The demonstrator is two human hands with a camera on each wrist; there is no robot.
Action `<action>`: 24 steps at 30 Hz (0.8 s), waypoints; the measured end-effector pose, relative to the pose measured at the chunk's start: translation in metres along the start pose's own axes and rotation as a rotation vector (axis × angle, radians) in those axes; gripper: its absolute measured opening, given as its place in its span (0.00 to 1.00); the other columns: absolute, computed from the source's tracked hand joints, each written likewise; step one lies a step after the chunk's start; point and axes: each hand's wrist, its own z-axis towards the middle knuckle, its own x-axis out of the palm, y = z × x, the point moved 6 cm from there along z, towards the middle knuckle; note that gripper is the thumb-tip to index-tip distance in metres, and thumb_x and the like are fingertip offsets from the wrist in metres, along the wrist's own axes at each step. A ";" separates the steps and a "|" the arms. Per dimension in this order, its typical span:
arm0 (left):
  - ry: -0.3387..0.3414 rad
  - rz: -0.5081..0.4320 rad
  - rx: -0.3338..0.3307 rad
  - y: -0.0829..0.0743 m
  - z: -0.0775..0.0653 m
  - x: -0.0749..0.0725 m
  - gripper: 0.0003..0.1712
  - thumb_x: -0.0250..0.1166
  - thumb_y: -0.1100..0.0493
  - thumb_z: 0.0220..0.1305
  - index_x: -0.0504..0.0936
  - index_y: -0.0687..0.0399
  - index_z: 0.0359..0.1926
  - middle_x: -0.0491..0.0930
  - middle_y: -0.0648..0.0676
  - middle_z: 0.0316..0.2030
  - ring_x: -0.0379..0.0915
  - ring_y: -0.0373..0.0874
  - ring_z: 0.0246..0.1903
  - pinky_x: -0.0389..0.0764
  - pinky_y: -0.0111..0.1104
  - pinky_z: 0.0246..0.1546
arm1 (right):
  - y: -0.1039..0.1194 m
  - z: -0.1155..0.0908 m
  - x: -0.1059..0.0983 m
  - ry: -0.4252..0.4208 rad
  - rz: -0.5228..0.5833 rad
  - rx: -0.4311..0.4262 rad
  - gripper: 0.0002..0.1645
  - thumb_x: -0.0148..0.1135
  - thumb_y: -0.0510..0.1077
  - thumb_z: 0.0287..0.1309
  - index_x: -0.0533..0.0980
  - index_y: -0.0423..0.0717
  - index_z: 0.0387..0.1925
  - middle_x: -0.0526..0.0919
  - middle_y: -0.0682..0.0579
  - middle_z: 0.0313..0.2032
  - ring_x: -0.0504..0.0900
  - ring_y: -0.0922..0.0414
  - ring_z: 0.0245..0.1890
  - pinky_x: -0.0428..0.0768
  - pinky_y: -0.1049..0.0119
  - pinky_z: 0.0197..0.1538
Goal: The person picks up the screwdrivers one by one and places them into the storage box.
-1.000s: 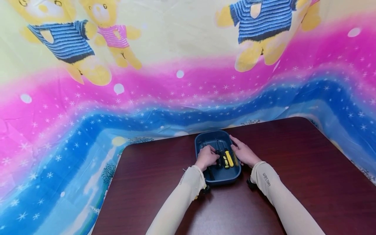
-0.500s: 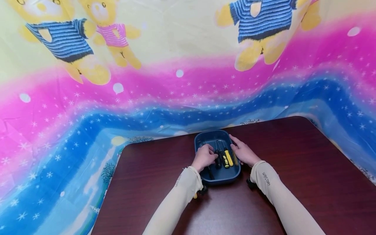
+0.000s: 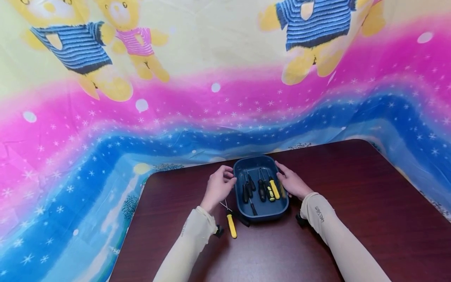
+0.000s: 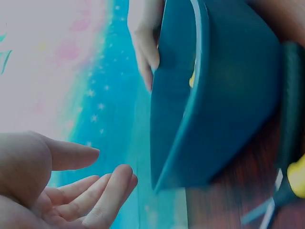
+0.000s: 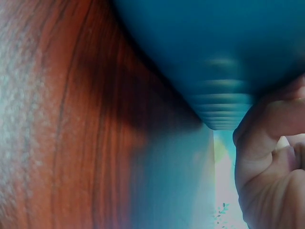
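Observation:
A dark blue tray [image 3: 264, 214] stands on the table in the head view. On its right side lie a yellow-handled screwdriver [image 3: 274, 189], a black-and-yellow one [image 3: 270, 194] and a black-handled one [image 3: 262, 191]. Several black-handled screwdrivers [image 3: 245, 194] are along its left side. My left hand [image 3: 219, 186] is beside the tray's left wall, holding nothing; the left wrist view shows its thumb and fingers apart. At the right wall my right hand [image 3: 294, 183] holds the rim. Part of that hand is cut off in the right wrist view.
On the table [image 3: 176, 235] just left of the tray lie a yellow-handled screwdriver [image 3: 231, 226] and a black handle [image 3: 243, 220], their shafts crossing. A patterned cloth [image 3: 211, 105] with bears hangs behind the table's back edge.
My left hand has come up out of the tray and moved left past its rim, uncovering the black-handled screwdrivers there. My right hand has stayed at the right wall.

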 end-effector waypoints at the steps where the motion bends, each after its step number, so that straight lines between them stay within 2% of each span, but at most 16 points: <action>1: -0.019 0.026 -0.002 0.004 -0.003 -0.005 0.18 0.68 0.62 0.70 0.79 0.55 0.59 0.85 0.56 0.45 0.87 0.49 0.42 0.88 0.39 0.41 | 0.000 0.000 0.000 0.001 -0.001 -0.001 0.36 0.38 0.48 0.83 0.42 0.62 0.84 0.69 0.48 0.23 0.68 0.54 0.11 0.79 0.53 0.22; 5: -0.059 0.137 -0.002 0.022 -0.019 -0.021 0.18 0.69 0.59 0.69 0.80 0.54 0.58 0.86 0.54 0.43 0.86 0.48 0.43 0.87 0.44 0.46 | 0.000 0.000 0.000 0.001 0.000 -0.003 0.36 0.38 0.48 0.83 0.42 0.63 0.84 0.68 0.50 0.21 0.68 0.54 0.11 0.80 0.53 0.22; 9: -0.021 0.227 -0.029 0.043 -0.041 -0.022 0.19 0.70 0.58 0.68 0.79 0.58 0.57 0.86 0.55 0.40 0.84 0.47 0.38 0.85 0.45 0.44 | -0.001 0.000 0.000 0.005 0.003 -0.001 0.36 0.38 0.49 0.83 0.42 0.64 0.84 0.67 0.51 0.20 0.67 0.54 0.11 0.79 0.53 0.22; 14: 0.132 0.247 -0.105 0.066 -0.070 -0.011 0.20 0.70 0.56 0.69 0.78 0.61 0.56 0.85 0.53 0.35 0.79 0.42 0.28 0.83 0.39 0.35 | -0.002 0.001 0.001 0.008 0.008 -0.002 0.36 0.39 0.49 0.83 0.42 0.64 0.84 0.64 0.53 0.17 0.67 0.54 0.11 0.79 0.53 0.21; 17: 0.203 0.212 -0.135 0.072 -0.083 -0.003 0.21 0.69 0.54 0.70 0.77 0.60 0.56 0.83 0.52 0.30 0.77 0.41 0.23 0.82 0.37 0.33 | -0.002 0.001 0.000 0.007 0.008 -0.006 0.36 0.39 0.48 0.83 0.42 0.64 0.84 0.65 0.53 0.18 0.67 0.54 0.11 0.79 0.53 0.21; 20: 0.224 0.209 -0.135 0.073 -0.090 0.005 0.22 0.69 0.50 0.69 0.76 0.60 0.54 0.81 0.50 0.26 0.75 0.41 0.21 0.78 0.35 0.29 | -0.003 0.001 0.000 0.006 0.007 -0.009 0.36 0.38 0.48 0.83 0.42 0.64 0.84 0.67 0.51 0.19 0.68 0.54 0.11 0.79 0.53 0.21; 24: 0.202 0.244 -0.124 0.071 -0.095 0.019 0.24 0.72 0.46 0.65 0.75 0.58 0.49 0.76 0.48 0.24 0.72 0.41 0.20 0.73 0.32 0.23 | -0.003 0.001 0.000 0.005 0.005 -0.013 0.36 0.38 0.48 0.83 0.42 0.63 0.84 0.68 0.50 0.21 0.68 0.54 0.11 0.79 0.53 0.21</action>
